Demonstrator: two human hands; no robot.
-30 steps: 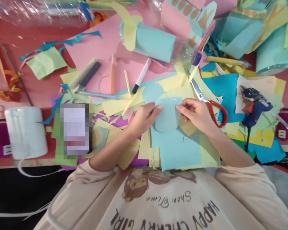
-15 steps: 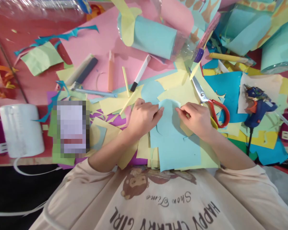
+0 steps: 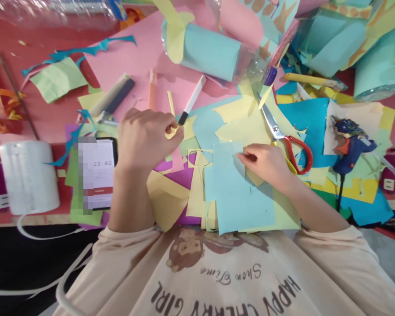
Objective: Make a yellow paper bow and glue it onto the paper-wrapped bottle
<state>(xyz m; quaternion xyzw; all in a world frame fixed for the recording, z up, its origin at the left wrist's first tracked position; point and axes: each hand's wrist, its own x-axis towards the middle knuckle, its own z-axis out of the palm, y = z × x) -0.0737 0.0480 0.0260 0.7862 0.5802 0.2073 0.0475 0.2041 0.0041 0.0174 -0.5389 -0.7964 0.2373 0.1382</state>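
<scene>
A sheet of light blue paper (image 3: 237, 197) lies in front of me on top of yellow paper. My right hand (image 3: 265, 164) is closed at its upper right edge, with thumb and forefinger pinched on the paper. My left hand (image 3: 148, 136) is away from the sheet, over the scraps to the left. Its fingers are curled and the thumb meets them beside a yellow paper strip (image 3: 171, 103) and a white marker with a black end (image 3: 192, 100). Whatever sits between those fingertips is too small to make out. Red-handled scissors (image 3: 283, 136) lie just beyond my right hand.
A phone (image 3: 100, 173) and a white power bank or adapter (image 3: 29, 177) with a cable are at the left. A blue glue gun (image 3: 355, 151) rests at the right. Paper-wrapped bottles (image 3: 207, 50) lie at the back, and cut paper scraps (image 3: 167, 199) cover the table.
My left hand has let go of the blue paper and moved left and up, over the scraps. The sheet's raised top edge now lies flatter. My right hand has stayed in place.
</scene>
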